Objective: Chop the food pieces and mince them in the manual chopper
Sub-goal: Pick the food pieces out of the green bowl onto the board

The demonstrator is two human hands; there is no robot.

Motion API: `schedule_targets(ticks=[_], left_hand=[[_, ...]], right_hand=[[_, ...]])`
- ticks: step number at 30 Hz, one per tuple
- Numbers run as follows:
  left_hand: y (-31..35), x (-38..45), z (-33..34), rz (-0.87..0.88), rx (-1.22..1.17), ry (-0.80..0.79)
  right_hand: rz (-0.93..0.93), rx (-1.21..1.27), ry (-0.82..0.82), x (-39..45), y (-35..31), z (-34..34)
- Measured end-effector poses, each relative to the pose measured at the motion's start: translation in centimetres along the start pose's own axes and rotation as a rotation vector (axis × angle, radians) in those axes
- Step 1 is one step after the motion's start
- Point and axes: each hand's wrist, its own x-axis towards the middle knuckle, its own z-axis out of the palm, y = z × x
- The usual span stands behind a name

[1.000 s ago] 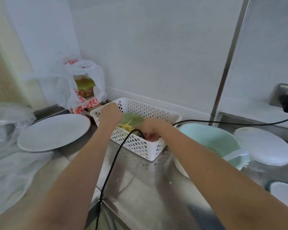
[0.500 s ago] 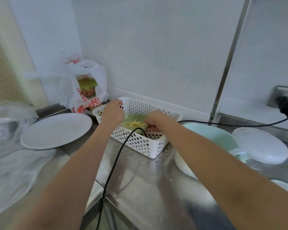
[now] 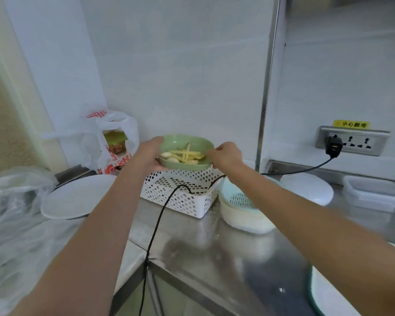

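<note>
A pale green dish [image 3: 178, 142] hangs in the air above the white perforated basket [image 3: 180, 197]. In it lie yellow strips [image 3: 185, 152] and some pale white food pieces [image 3: 169, 157]. My left hand [image 3: 149, 153] grips the dish's left rim and underside. My right hand [image 3: 226, 155] pinches its right rim. No chopper can be made out.
A black cable [image 3: 160, 222] runs from the wall socket [image 3: 351, 141] across the basket and down over the steel counter's edge. Also here: a white plate [image 3: 75, 197] at left, a mint colander in a bowl [image 3: 242, 206], a white lid [image 3: 306, 188], a clear container [image 3: 374, 192], plastic bags [image 3: 110, 137].
Both hands were down inside the basket; they have now lifted the green dish with the food up out of it. The camera has tilted upward.
</note>
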Motion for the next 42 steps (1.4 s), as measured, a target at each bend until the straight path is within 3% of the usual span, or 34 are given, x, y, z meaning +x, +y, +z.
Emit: schedule_targets(ticks=[5, 12, 16, 18, 20, 25, 34, 39, 42], left_hand=[[-3.0, -7.2, 5.4, -0.053, 0.044, -0.184], [-11.4, -15.2, 14.5, -0.096, 0.075, -0.358], [-14.9, -18.5, 19.3, 0.037, 0.151, -0.382], [-15.9, -19.6, 21.5, 0.155, 0.215, -0.395], [-16.5, -20.0, 23.2, 0.209, 0.250, -0.387], [-17.4, -19.6, 26.3, 0.326, 0.269, -0.422], [-20.0, -17.4, 28.5, 0.306, 0.222, -0.448], [-20.2, -17.0, 28.6, 0.299, 0.217, -0.460], [-20.0, -17.4, 28.5, 0.292, 0.171, -0.380]], right_hand=[[0.014, -0.061, 0.139, -7.5, 4.0, -8.1], [0.099, -0.483, 0.189, -15.7, 11.2, -17.6], [-0.064, -0.764, 0.334, -18.3, 13.8, -21.5], [-0.084, -0.798, 0.232, -19.2, 14.8, -22.6], [0.013, -0.835, 0.087, -19.4, 16.1, -23.2], [0.159, -0.787, 0.091, -18.6, 19.2, -24.2], [0.069, -0.729, 0.059, -15.9, 21.5, -23.8], [0.059, -0.441, 0.064, -15.1, 20.7, -25.9], [0.032, -0.312, 0.135, -14.8, 20.5, -28.5]])
